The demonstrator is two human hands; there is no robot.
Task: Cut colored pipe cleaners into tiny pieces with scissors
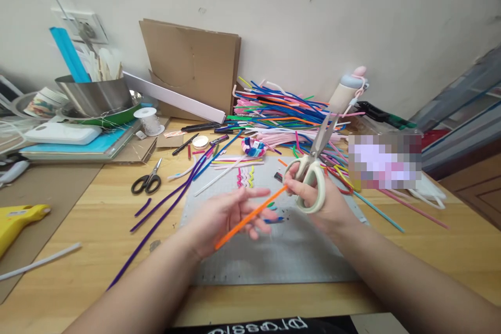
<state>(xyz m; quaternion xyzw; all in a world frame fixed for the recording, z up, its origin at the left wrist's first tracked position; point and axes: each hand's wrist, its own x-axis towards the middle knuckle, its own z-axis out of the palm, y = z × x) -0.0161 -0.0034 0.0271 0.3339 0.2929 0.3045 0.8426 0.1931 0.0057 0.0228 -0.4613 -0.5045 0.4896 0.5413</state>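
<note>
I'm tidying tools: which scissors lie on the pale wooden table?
The black-handled metal scissors, left of the grey rectangular mat; the cream-handled metal scissors are in the right hand instead.

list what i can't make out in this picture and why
Head view throughout:
Orange stem: upper end hidden by the right hand.
Item at right: masked by pixelated blocks.
Yellow tool: cut off by left edge; label too small.
Black item: lettering cut off by bottom edge.
</note>
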